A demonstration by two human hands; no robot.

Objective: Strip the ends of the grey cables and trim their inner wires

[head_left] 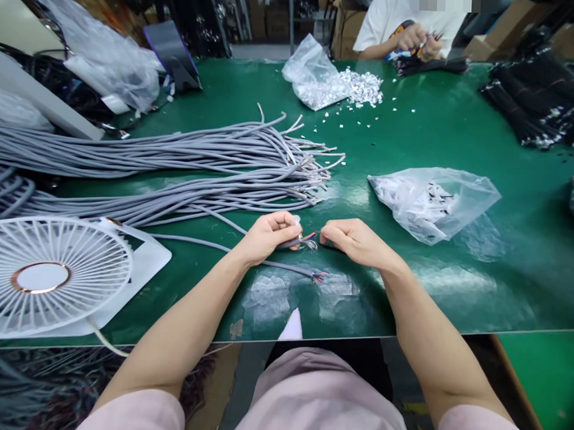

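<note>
My left hand [271,235] is closed around the end of a grey cable [229,222], and coloured inner wires [309,239] fan out past its fingertips. Just right of those wires, my right hand [352,240] has its fingers curled together in a pinch; whatever is between them is hidden. Below both hands a second grey cable [285,265] lies on the green table [407,296], its thin red and blue wires bared at the tip. Behind the left hand spread two bundles of grey cables [214,145] with stripped pale ends pointing right.
A white fan [51,274] stands at the left front. A clear bag of white pieces [430,199] lies to the right. Farther back are a bag [312,76] with small spilled bits and black cable bundles [549,93]. Across the table a co-worker's hands [421,42] handle dark cables.
</note>
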